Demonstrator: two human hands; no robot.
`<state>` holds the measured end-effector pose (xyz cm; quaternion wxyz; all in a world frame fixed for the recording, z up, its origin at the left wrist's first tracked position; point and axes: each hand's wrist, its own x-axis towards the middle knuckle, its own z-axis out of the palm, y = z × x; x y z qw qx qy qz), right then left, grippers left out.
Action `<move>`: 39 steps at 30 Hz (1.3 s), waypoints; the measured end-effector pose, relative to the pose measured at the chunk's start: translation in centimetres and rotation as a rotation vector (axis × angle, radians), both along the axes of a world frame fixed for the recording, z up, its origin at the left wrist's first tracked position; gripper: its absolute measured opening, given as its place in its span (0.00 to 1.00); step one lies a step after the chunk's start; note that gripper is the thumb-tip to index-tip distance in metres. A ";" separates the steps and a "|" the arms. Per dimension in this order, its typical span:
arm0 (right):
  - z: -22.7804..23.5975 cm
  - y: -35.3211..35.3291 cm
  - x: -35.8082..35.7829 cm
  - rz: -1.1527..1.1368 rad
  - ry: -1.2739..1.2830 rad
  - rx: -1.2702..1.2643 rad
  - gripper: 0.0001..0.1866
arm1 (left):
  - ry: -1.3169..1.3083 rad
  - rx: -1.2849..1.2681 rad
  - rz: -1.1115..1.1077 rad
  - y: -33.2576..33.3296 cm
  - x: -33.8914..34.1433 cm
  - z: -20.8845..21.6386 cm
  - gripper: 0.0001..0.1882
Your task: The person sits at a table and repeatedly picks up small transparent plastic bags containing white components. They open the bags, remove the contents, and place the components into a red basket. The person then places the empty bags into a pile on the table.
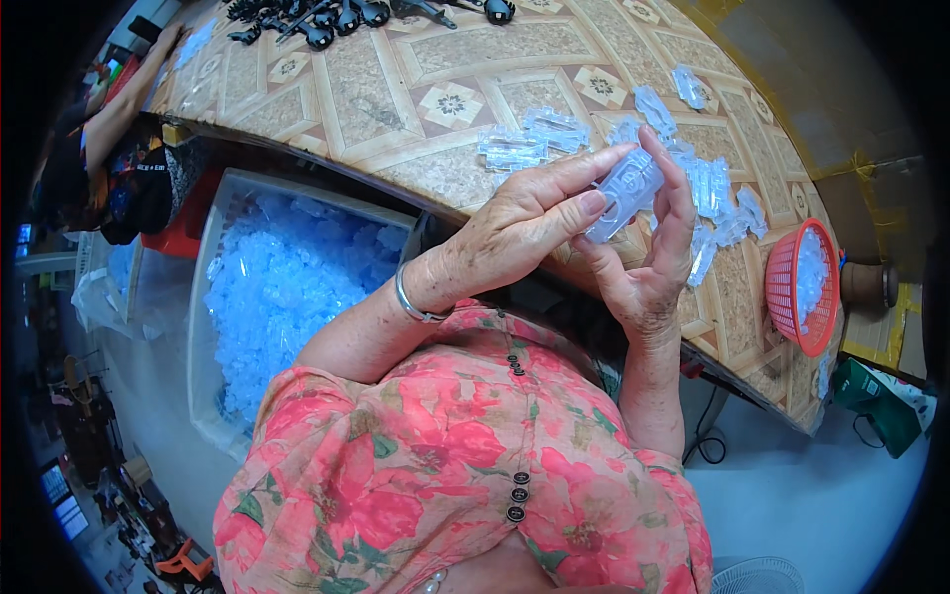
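Observation:
Between my two hands, above the table's near edge, I hold a clear plastic moulded part (629,194), tilted, with ring-like shapes on its face. My left hand (539,208) grips it from the left, thumb on its face and fingers behind. Around its right side curls my right hand (653,238), fingers up along the far end and thumb at the lower end. More clear plastic parts (513,148) lie just beyond my left hand. Others (711,188) are heaped on the table to the right of my right hand.
A large white bin (206,327) full of clear plastic pieces stands at my left. On the table's right side sits a red basket (776,287) with similar pieces. Black parts (346,18) lie at the far edge. Another person's arm (129,99) reaches the table at far left.

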<state>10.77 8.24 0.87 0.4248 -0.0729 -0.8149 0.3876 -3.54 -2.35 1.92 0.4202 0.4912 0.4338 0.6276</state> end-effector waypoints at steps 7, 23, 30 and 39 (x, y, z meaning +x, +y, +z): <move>0.0 -0.1 0.0 0.002 -0.023 -0.040 0.49 | 0.002 0.001 0.011 0.0 0.0 -0.3 0.26; 0.0 -0.4 -0.1 -0.073 -0.012 0.016 0.45 | 0.289 -0.031 0.091 -0.2 -0.1 0.3 0.32; 0.5 0.2 1.3 -0.084 -0.163 -0.079 0.27 | 0.432 -0.101 0.009 -1.1 -1.8 0.6 0.21; -0.2 -0.2 0.9 -0.144 -0.063 -0.198 0.20 | 0.435 0.017 0.209 -0.7 -1.0 -0.7 0.15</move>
